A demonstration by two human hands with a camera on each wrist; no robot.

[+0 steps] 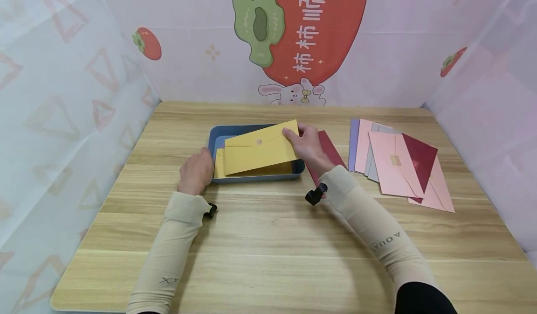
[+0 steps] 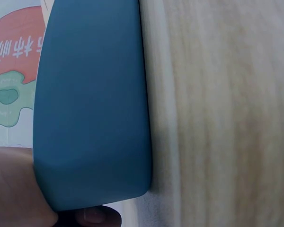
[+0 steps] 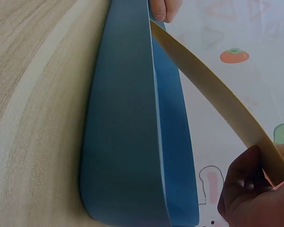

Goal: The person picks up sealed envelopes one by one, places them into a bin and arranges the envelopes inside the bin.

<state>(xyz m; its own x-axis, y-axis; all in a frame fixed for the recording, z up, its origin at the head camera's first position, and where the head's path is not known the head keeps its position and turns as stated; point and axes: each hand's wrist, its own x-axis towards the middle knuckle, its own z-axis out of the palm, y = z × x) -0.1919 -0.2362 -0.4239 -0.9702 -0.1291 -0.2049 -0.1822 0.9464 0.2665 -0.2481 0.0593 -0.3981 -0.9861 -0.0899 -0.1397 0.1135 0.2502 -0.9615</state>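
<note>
A blue tray (image 1: 260, 179) stands toward the back of the table. My left hand (image 1: 196, 171) grips its left end, with the thumb over the rim and a fingertip below the wall's end in the left wrist view. A yellow envelope (image 1: 258, 153) slants over the tray, its right end raised. My right hand (image 1: 311, 147) pinches that raised end between thumb and fingers. In the right wrist view the envelope (image 3: 217, 90) bends slightly, its far end low at the tray. Another yellow envelope (image 1: 220, 165) lies in the tray, mostly covered by the held one.
A dark red envelope (image 1: 332, 150) lies right of the tray, partly under my right wrist. Farther right several envelopes overlap: a purple one (image 1: 354, 146), pink ones (image 1: 392, 174), grey ones and a dark red one (image 1: 421, 157). Patterned cloth walls enclose the wooden table (image 1: 268, 248).
</note>
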